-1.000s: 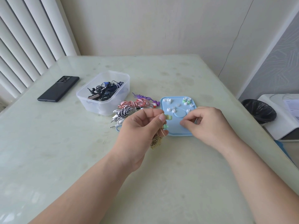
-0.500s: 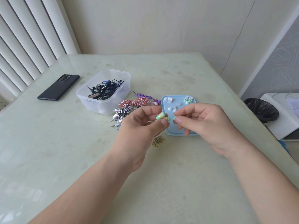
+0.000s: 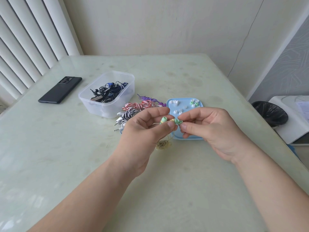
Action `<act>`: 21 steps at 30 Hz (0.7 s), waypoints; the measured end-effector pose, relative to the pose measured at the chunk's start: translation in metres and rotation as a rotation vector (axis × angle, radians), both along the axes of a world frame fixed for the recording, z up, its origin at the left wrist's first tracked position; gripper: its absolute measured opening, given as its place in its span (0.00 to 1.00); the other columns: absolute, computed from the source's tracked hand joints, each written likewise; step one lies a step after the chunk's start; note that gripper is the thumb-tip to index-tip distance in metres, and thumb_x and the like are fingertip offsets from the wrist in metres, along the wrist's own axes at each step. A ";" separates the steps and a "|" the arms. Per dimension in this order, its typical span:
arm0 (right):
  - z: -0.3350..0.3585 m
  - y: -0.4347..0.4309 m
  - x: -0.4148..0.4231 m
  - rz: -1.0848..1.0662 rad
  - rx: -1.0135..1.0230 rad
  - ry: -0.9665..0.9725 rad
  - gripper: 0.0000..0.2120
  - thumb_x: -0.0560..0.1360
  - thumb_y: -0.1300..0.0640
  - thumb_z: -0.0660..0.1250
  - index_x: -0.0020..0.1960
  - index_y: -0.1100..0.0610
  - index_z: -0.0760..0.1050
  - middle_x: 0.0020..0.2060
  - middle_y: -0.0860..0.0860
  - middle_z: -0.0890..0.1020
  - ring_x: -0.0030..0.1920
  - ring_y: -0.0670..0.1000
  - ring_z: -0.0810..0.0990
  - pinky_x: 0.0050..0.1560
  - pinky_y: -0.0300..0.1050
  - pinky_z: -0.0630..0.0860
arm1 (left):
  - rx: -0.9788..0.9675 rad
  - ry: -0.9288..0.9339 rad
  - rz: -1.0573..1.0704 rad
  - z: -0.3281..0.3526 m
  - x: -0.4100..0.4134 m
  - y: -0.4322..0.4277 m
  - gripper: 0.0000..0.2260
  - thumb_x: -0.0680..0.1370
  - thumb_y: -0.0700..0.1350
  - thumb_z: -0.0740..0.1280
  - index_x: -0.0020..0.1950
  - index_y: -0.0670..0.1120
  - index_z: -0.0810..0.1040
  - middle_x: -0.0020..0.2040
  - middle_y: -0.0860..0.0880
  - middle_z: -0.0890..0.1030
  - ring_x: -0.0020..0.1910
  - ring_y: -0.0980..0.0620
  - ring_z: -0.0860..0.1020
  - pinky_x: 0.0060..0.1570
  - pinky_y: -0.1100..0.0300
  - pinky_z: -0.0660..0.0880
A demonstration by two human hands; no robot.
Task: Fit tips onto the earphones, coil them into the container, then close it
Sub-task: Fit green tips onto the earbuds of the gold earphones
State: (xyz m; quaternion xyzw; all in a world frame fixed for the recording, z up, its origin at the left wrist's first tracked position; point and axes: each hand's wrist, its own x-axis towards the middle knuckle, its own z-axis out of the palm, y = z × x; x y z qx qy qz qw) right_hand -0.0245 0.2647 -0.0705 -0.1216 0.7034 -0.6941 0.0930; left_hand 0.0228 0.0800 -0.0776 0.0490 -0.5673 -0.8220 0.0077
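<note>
My left hand (image 3: 143, 131) pinches a yellow-green earphone pair; one earbud (image 3: 163, 120) with a green tip sticks up between thumb and forefinger. My right hand (image 3: 210, 129) presses a green tip (image 3: 178, 121) against the second earbud. The yellow cable (image 3: 163, 145) hangs down in a loose coil on the table. The blue lid (image 3: 185, 138) lies behind my hands with several white and green tips (image 3: 194, 103) on it. The clear container (image 3: 107, 93) at the back left holds dark earphones. Red, purple and black-white coiled earphones (image 3: 137, 108) lie beside it.
A black phone (image 3: 60, 89) lies at the far left of the pale green table (image 3: 66, 156). White blinds stand at the left edge. Off the table's right side are a black-lined bin (image 3: 269, 113) and a white appliance (image 3: 294, 118).
My right hand left the lid carrying a green tip and came to the earbud in my left hand. The tip now sits against the second earbud.
</note>
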 end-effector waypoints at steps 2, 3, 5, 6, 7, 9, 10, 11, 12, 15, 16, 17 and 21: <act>-0.001 -0.001 0.000 0.004 -0.008 0.000 0.09 0.72 0.74 0.72 0.48 0.63 0.84 0.39 0.59 0.85 0.36 0.56 0.81 0.44 0.44 0.81 | 0.005 0.001 -0.002 0.000 0.000 0.000 0.11 0.76 0.29 0.72 0.55 0.42 0.83 0.48 0.42 0.86 0.45 0.47 0.85 0.62 0.45 0.80; -0.001 -0.001 0.000 0.009 -0.018 -0.001 0.09 0.72 0.74 0.72 0.48 0.63 0.84 0.40 0.60 0.85 0.37 0.56 0.81 0.44 0.45 0.81 | 0.010 0.004 0.000 0.000 0.000 0.000 0.11 0.77 0.29 0.71 0.55 0.42 0.83 0.48 0.41 0.86 0.44 0.47 0.85 0.59 0.47 0.81; -0.001 -0.002 0.001 0.027 -0.049 -0.005 0.09 0.72 0.74 0.71 0.48 0.64 0.83 0.40 0.60 0.85 0.38 0.56 0.82 0.44 0.45 0.81 | 0.012 0.003 0.007 -0.001 0.000 0.000 0.10 0.77 0.30 0.71 0.55 0.41 0.83 0.48 0.40 0.85 0.44 0.46 0.85 0.56 0.51 0.81; -0.001 -0.003 0.001 0.039 -0.063 -0.005 0.09 0.72 0.74 0.71 0.48 0.63 0.83 0.41 0.60 0.85 0.39 0.57 0.82 0.43 0.45 0.81 | 0.011 0.001 0.010 -0.001 0.000 0.000 0.10 0.77 0.30 0.71 0.55 0.41 0.83 0.49 0.40 0.85 0.44 0.46 0.85 0.55 0.52 0.81; -0.001 -0.004 0.001 0.046 -0.071 -0.004 0.09 0.72 0.74 0.71 0.48 0.63 0.83 0.41 0.60 0.85 0.39 0.57 0.82 0.43 0.44 0.81 | 0.014 0.000 0.012 -0.001 0.000 0.000 0.10 0.77 0.30 0.71 0.55 0.41 0.83 0.49 0.40 0.85 0.44 0.45 0.85 0.56 0.52 0.81; -0.002 -0.004 0.001 0.045 -0.086 -0.006 0.09 0.73 0.74 0.70 0.47 0.63 0.83 0.39 0.58 0.85 0.40 0.56 0.82 0.43 0.44 0.81 | 0.032 -0.003 0.013 -0.002 -0.001 0.000 0.10 0.77 0.30 0.71 0.56 0.41 0.82 0.49 0.40 0.84 0.44 0.45 0.84 0.57 0.50 0.82; -0.002 -0.004 0.001 0.042 -0.093 -0.008 0.09 0.73 0.74 0.70 0.46 0.63 0.83 0.38 0.58 0.84 0.40 0.56 0.82 0.43 0.44 0.81 | 0.045 -0.003 0.013 -0.002 -0.001 0.000 0.10 0.77 0.30 0.71 0.56 0.40 0.82 0.49 0.40 0.84 0.44 0.45 0.84 0.57 0.50 0.82; -0.002 -0.004 0.001 0.039 -0.095 -0.008 0.09 0.74 0.74 0.70 0.46 0.63 0.83 0.38 0.57 0.84 0.40 0.56 0.82 0.43 0.44 0.81 | 0.053 -0.002 0.014 -0.002 -0.001 0.000 0.10 0.77 0.30 0.71 0.56 0.40 0.82 0.49 0.40 0.83 0.44 0.45 0.83 0.57 0.50 0.82; -0.003 -0.004 0.001 0.039 -0.094 -0.008 0.09 0.74 0.74 0.69 0.46 0.63 0.83 0.38 0.57 0.84 0.40 0.56 0.82 0.43 0.44 0.81 | 0.054 0.000 0.016 -0.003 -0.001 -0.001 0.10 0.78 0.30 0.71 0.56 0.40 0.82 0.49 0.40 0.83 0.44 0.45 0.83 0.57 0.50 0.82; -0.002 -0.004 0.002 0.051 -0.105 -0.016 0.08 0.73 0.74 0.70 0.48 0.64 0.83 0.41 0.61 0.85 0.41 0.57 0.83 0.44 0.46 0.81 | 0.034 0.011 0.023 -0.003 -0.001 -0.001 0.09 0.78 0.30 0.71 0.56 0.41 0.82 0.49 0.41 0.84 0.46 0.46 0.83 0.56 0.52 0.81; -0.002 -0.005 0.002 0.054 -0.109 -0.015 0.08 0.73 0.73 0.70 0.48 0.64 0.83 0.43 0.63 0.85 0.42 0.57 0.84 0.45 0.46 0.81 | 0.027 0.015 0.026 -0.003 -0.001 -0.001 0.09 0.78 0.30 0.71 0.55 0.41 0.82 0.48 0.41 0.84 0.45 0.46 0.83 0.56 0.52 0.82; -0.003 -0.005 0.002 0.055 -0.113 -0.014 0.08 0.73 0.73 0.70 0.49 0.63 0.84 0.45 0.65 0.85 0.42 0.57 0.84 0.45 0.47 0.82 | 0.020 0.018 0.031 -0.003 -0.001 -0.001 0.09 0.78 0.30 0.71 0.55 0.41 0.82 0.48 0.42 0.84 0.45 0.46 0.83 0.55 0.53 0.82; -0.005 -0.005 0.001 0.053 -0.133 -0.018 0.09 0.74 0.72 0.68 0.48 0.62 0.84 0.43 0.62 0.85 0.41 0.57 0.83 0.45 0.47 0.82 | 0.001 0.025 0.041 -0.002 -0.001 0.000 0.09 0.78 0.30 0.71 0.54 0.42 0.83 0.48 0.42 0.85 0.45 0.47 0.84 0.55 0.53 0.81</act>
